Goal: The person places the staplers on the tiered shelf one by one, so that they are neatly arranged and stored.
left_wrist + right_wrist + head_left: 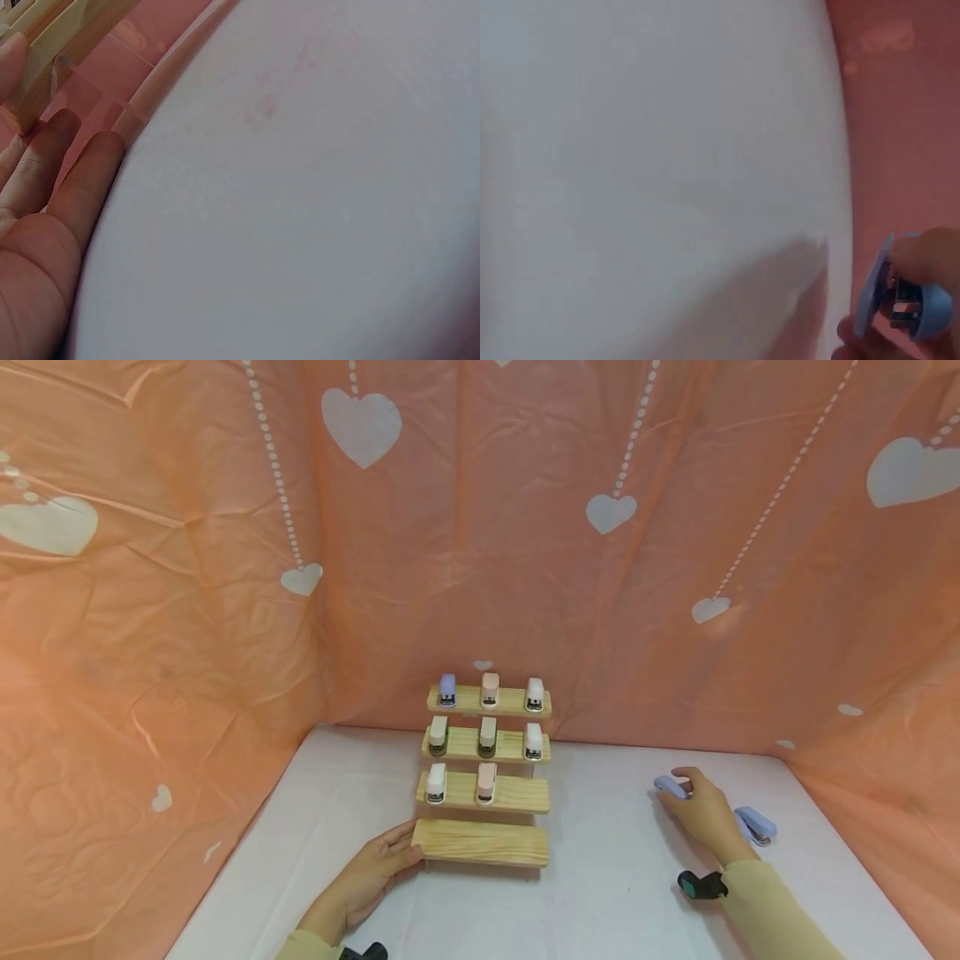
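A small blue stapler [671, 787] is pinched between the thumb and fingers of my right hand [705, 817], over the right side of the table. In the right wrist view the stapler [933, 311] shows its metal underside. A second blue stapler [756, 825] lies just right of that wrist. My left hand [369, 875] grips the left end of the lowest board [483, 842] of a tiered wooden display stand, thumb on the board and fingers at its side and below. That lowest board is bare.
The stand's top board [512, 700] carries blue, pink and white staplers. Two beige staplers and a white one sit on the second board [510, 745]. The third board [521, 793] holds a white and a pink stapler. Orange curtains [480, 543] enclose the white table [600, 877].
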The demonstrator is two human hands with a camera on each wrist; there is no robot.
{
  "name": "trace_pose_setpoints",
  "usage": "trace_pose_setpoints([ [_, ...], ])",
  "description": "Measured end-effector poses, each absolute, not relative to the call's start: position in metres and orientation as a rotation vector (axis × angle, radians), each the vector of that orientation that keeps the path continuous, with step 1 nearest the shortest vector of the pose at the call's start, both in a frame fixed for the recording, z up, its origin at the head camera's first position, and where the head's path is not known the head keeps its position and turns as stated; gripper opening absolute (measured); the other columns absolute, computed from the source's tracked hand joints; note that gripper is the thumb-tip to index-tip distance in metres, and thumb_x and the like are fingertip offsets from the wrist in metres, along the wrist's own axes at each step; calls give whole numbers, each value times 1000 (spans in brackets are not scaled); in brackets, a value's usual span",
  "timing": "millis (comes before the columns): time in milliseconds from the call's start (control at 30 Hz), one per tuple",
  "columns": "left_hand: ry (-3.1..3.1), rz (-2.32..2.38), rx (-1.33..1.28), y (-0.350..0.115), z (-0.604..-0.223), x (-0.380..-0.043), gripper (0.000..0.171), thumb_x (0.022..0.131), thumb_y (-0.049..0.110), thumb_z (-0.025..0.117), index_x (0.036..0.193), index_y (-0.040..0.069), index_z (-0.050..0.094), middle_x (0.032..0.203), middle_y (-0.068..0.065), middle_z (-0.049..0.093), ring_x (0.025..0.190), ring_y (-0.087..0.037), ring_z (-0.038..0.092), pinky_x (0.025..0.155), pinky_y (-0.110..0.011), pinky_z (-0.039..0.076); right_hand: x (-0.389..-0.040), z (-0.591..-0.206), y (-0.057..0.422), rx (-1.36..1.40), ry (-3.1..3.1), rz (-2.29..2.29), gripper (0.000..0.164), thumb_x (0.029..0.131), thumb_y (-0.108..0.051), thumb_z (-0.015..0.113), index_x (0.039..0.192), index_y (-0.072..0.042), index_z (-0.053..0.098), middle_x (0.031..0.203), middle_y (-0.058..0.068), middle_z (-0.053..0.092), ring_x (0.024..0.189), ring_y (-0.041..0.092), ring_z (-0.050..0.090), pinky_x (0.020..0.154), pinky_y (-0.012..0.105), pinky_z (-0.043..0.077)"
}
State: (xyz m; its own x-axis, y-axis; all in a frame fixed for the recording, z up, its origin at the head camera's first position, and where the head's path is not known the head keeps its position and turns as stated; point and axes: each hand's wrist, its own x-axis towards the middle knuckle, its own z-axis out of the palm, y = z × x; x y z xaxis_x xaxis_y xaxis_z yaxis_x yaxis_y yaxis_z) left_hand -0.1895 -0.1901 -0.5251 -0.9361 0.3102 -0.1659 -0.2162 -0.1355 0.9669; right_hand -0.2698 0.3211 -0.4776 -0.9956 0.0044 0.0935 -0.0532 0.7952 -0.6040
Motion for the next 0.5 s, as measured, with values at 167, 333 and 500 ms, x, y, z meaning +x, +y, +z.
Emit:
trace_pose_setpoints([
  [167, 1798, 2129, 107, -190, -525, -190, 80, 94, 25, 65, 150, -8, 17, 149, -29, 31, 133, -31, 40, 104, -33, 43, -259, -473, 294, 50, -2796, 1073, 46, 94, -29, 63, 130, -4, 49, 119, 22, 57, 101, 32, 57, 82, 46, 50],
  [333, 1801, 2127, 110, -190, -524, -189, 80, 94, 24, 65, 150, -8, 17, 150, -30, 29, 134, -32, 39, 104, -32, 43, -249, -471, 262, 136, -2635, 1151, 38, 92, -24, 68, 121, -4, 55, 110, 17, 63, 96, 27, 59, 78, 30, 54],
  [500, 1811, 2124, 110, -190, -524, -189, 80, 95, 25, 65, 150, -8, 17, 150, -29, 30, 133, -32, 40, 104, -32, 43, -237, -467, 232, 243, -2500, 1255, 34, 87, -16, 74, 113, -3, 56, 104, 15, 66, 89, 24, 63, 71, 19, 55],
])
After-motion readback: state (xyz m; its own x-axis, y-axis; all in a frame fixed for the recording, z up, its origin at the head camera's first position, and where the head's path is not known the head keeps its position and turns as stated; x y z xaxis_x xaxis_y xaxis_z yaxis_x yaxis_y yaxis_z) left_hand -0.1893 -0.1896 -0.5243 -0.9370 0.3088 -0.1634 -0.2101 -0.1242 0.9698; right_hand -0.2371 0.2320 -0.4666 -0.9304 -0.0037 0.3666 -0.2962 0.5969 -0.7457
